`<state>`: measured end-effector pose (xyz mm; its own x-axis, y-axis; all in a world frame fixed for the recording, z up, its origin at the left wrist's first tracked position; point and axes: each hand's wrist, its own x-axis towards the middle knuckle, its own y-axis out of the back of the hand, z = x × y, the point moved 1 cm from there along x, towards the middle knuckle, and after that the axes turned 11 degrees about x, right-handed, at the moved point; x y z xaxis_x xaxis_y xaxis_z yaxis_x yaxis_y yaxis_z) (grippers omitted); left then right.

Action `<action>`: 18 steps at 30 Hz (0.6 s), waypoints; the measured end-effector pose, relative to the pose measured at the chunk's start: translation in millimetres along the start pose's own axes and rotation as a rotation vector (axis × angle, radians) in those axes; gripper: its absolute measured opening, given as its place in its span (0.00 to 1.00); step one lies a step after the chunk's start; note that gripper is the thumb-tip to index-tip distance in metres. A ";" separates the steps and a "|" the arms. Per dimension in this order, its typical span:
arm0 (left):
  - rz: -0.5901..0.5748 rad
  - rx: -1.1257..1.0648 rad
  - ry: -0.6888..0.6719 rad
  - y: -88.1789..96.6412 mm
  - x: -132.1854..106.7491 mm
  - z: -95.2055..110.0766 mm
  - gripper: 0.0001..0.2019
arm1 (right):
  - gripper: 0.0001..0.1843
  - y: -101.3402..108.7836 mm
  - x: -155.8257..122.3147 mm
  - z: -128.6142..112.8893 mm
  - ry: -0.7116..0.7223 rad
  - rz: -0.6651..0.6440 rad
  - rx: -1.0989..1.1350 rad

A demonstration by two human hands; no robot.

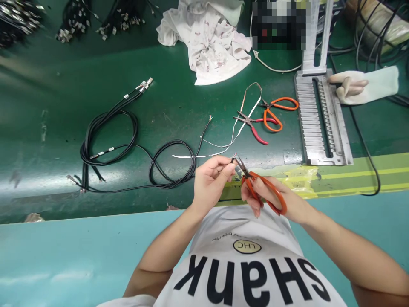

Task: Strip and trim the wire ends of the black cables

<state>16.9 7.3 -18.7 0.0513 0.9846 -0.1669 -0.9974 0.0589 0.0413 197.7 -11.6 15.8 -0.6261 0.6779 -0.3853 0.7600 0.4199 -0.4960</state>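
Pinched in the fingers of my left hand (212, 177) is the end of a black cable (232, 160), with fine bare wires sticking out of its tip. My right hand (266, 194) grips a pair of orange-handled scissors (274, 194). The scissor blades are slightly parted and point at the wire ends, close by my left fingertips; whether they touch the wires I cannot tell. Left of my hands lies a loosely coiled black cable (153, 170) on the green table, and further left a bundle of coiled black cables (83, 149) with white labels and metal connectors.
Beyond my hands lie red-handled pliers (257, 132), a second pair of orange scissors (274, 119) and a white strip (220, 151). A slotted metal fixture (343, 132) stands right, with a glove (380, 87) beside it. A white cloth (214, 51) and more cable bundles (75, 21) are at the back.
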 end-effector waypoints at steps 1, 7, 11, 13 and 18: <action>0.002 0.013 -0.005 -0.1 -0.4 0.1 0.08 | 0.28 0.0 1.1 -0.2 -0.006 0.001 0.016; -0.006 0.041 -0.020 -1.0 -1.9 -0.7 0.08 | 0.26 0.4 3.4 1.1 -0.007 0.014 0.023; -0.002 0.051 -0.023 -1.5 -2.0 -1.3 0.08 | 0.26 0.3 4.0 1.6 -0.014 0.005 0.042; 0.012 0.053 -0.018 -1.9 -1.8 -1.1 0.09 | 0.26 0.3 4.2 1.7 -0.019 0.000 0.059; 0.023 0.038 -0.008 -3.0 -0.7 0.0 0.08 | 0.25 0.8 4.6 4.6 0.002 -0.007 0.092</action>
<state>19.8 6.5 -18.7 0.0293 0.9871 -0.1575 -0.9957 0.0426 0.0819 194.7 -11.0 10.0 -0.6308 0.6766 -0.3799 0.7364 0.3677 -0.5678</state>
